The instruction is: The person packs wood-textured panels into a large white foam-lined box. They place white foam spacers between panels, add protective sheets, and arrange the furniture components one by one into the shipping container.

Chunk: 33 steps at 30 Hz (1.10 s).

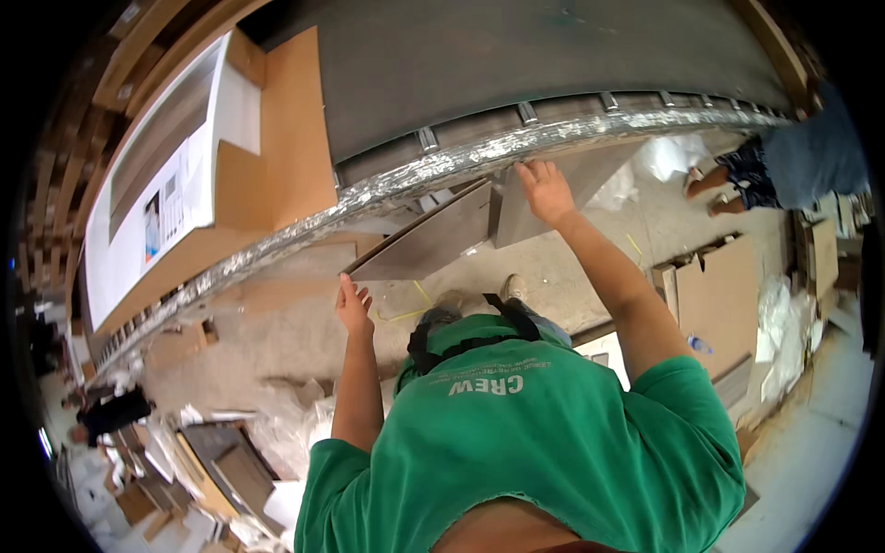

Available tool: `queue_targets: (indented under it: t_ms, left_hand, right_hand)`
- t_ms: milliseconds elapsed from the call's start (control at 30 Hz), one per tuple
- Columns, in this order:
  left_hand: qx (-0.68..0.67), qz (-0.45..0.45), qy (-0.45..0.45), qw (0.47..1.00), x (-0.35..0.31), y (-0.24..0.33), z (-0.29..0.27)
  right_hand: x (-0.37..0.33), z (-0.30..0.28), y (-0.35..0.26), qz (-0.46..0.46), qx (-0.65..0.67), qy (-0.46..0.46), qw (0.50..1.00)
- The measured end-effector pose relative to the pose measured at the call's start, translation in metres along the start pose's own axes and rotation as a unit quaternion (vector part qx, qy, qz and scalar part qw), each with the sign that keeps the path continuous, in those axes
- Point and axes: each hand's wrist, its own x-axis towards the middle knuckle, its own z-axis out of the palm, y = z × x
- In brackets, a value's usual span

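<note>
My left hand (353,306) pinches the near left corner of a flat grey-brown panel (426,241), which stands tilted on edge below the conveyor's rail. A second grey panel (525,217) stands beside it on the right, leaning close to the rail. My right hand (548,194) is bent over the top edge of this second panel, its fingertips pressed against the edge. The lower parts of both panels are partly hidden from me.
A conveyor with a dark belt (553,55) and film-wrapped rail (396,189) runs across the front. An open cardboard box (286,138) with white lining and a printed sheet (171,217) sits on it. Another person (811,152) stands at right. Cardboard (719,295) and plastic film (784,318) lie nearby.
</note>
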Motion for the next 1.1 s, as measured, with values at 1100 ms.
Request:
queue_targets:
  t_ms: [1100]
  left_hand:
    - [0.155,0.142,-0.168,0.963,-0.057,-0.016,0.019]
  right_hand:
    - [0.001,-0.012,-0.105,-0.324,-0.118,-0.400,0.849]
